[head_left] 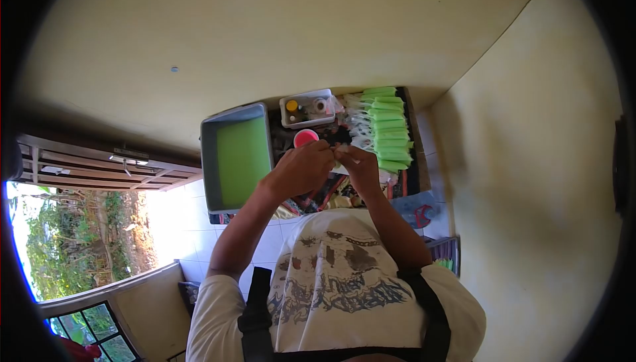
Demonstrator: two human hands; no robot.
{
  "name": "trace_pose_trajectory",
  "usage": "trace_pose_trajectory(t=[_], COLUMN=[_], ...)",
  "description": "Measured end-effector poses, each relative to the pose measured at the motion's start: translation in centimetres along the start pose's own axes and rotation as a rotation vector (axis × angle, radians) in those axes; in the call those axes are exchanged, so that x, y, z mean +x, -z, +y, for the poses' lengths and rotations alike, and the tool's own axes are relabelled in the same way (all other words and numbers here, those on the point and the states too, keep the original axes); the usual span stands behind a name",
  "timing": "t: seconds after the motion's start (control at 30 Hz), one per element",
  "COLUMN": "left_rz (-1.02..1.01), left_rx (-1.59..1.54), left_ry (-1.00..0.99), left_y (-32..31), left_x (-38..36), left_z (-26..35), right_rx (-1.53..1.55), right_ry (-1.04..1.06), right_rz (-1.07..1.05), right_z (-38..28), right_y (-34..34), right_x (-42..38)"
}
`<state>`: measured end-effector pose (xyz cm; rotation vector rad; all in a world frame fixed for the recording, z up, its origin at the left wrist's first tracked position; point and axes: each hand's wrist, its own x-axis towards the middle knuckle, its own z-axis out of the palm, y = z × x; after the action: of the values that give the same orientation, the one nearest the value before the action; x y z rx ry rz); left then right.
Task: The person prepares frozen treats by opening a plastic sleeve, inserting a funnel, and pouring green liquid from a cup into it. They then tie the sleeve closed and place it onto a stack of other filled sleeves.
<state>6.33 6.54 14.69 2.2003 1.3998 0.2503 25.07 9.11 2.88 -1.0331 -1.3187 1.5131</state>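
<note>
My left hand (306, 166) and my right hand (361, 168) meet fingertip to fingertip above the middle of the low table. Fingers on both are closed in a pinch. A small whitish bit shows at my right fingers, too small to name. Just beyond my left hand is a round container with a pink-red inside (305, 138). To the right lies a row of several filled green plastic bags (389, 125), their clear twisted ends pointing left. On the left stands a grey tub (268, 140) holding green liquid (244, 163).
A white basket (308, 123) with a yellow-capped bottle (291, 105) and a roll (320, 105) sits at the back against the wall. Patterned cloth (324, 193) covers the table. A blue item (416, 211) lies right of the front edge. An open doorway is at far left.
</note>
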Motion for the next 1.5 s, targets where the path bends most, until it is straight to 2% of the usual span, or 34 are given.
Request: trace_pose_trajectory(t=[0.07,0.17,0.3,0.4,0.6,0.67,0.77,0.87,0.97,1.07,1.17,1.27,1.37,1.5], left_rz=[0.093,0.216,0.201,0.187,0.230,0.240,0.381,0.274,0.237,0.145,0.159,0.278,0.603,0.773], left_rx=[-0.118,-0.268,-0.381,-0.446,-0.476,-0.443,-0.539,-0.718,-1.539,-1.933,-1.461,-0.979,-0.721,-0.527], left_ry=[0.006,-0.124,-0.006,0.042,0.063,0.057,0.106,0.393,0.561,0.321,0.410,0.359,0.173,0.158], left_y=[-1.0,-2.3,-2.6,-3.2,-5.0,-5.6,-7.7,-6.7,-8.9,-9.9,-8.6,-8.8,-9.0,-8.8], left_x=[0.0,0.2,-0.1,-0.4,-1.2,-1.3,-1.4,-1.5,-1.2,-1.8,-2.3,-2.4,-2.1,-1.9], left_z=[-0.8,-2.2,-2.9,-3.3,-3.2,-3.6,-2.9,-0.7,-1.8,-3.4,-2.4,-1.7,-1.0,0.1], right_rx=[0.252,0.044,0.012,-0.063,-0.114,-0.162,-0.195,-0.194,-0.216,-0.282,-0.324,-0.329,-0.395,-0.518], right_ry=[-0.122,-0.083,0.009,-0.030,-0.049,0.085,0.294,0.416,0.488,0.553,0.537,0.530,0.513,0.454], right_rz=[0.048,0.065,-0.114,-0.193,-0.211,-0.126,-0.013,0.073,0.131,0.154,0.163,0.167,0.102,-0.013], right_z=[-0.6,0.9,0.8,0.9,-0.3,0.7,1.4,1.2,1.1,0.9,0.9,1.2,0.7,-0.9], right_y=[-0.8,-0.5,0.5,1.2,1.7,1.5,1.2,0.7,0.4,0.0,-0.2,-0.1,0.3,0.6], right_x=[0.1,0.3,0.3,-0.1,-1.0,-1.3,-1.6,-2.1,-2.8,-3.2,-3.2,-3.2,-2.9,-2.1])
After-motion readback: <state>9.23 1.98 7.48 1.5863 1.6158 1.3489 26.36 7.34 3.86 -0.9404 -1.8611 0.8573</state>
